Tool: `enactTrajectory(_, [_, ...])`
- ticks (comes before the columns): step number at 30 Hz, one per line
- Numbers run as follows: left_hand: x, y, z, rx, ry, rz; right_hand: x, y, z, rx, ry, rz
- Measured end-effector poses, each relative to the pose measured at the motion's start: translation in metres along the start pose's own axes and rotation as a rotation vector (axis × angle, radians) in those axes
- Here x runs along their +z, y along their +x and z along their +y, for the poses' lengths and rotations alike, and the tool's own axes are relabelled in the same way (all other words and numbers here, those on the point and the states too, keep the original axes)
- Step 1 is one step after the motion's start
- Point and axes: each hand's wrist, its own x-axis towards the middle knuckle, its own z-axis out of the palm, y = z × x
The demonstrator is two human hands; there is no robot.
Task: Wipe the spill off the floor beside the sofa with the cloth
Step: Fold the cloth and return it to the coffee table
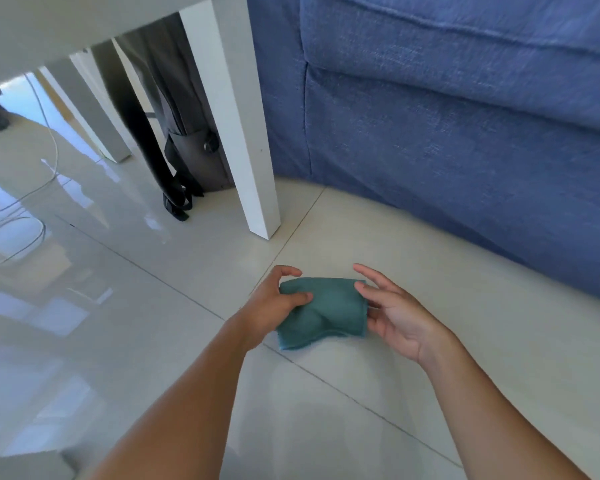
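A folded teal cloth is held just above the glossy pale tiled floor, in front of the blue sofa. My left hand grips the cloth's left edge between thumb and fingers. My right hand pinches its right edge, the other fingers spread. I cannot make out any spill on the tiles.
A white table leg stands on the floor left of the sofa, with more legs behind it. A dark grey bag with straps leans under the table. Loose white cables lie on the floor at far left.
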Motion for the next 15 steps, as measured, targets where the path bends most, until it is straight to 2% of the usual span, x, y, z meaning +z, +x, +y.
enactTrajectory(3, [0.0, -0.019, -0.011, -0.059, -0.259, -0.083, -0.005, -0.014, 0.003, 0.102, -0.055, -0.142])
enactTrajectory(5, [0.0, -0.031, -0.016, -0.054, -0.29, -0.142, -0.005, -0.022, 0.012, 0.147, -0.157, -0.125])
enactTrajectory(10, [-0.001, -0.048, -0.01, 0.007, -0.078, -0.086, 0.005, -0.036, 0.007, 0.158, -0.38, -0.11])
enactTrajectory(15, [-0.015, -0.075, 0.041, 0.226, 0.115, 0.082, 0.049, -0.055, -0.046, -0.084, -0.566, -0.092])
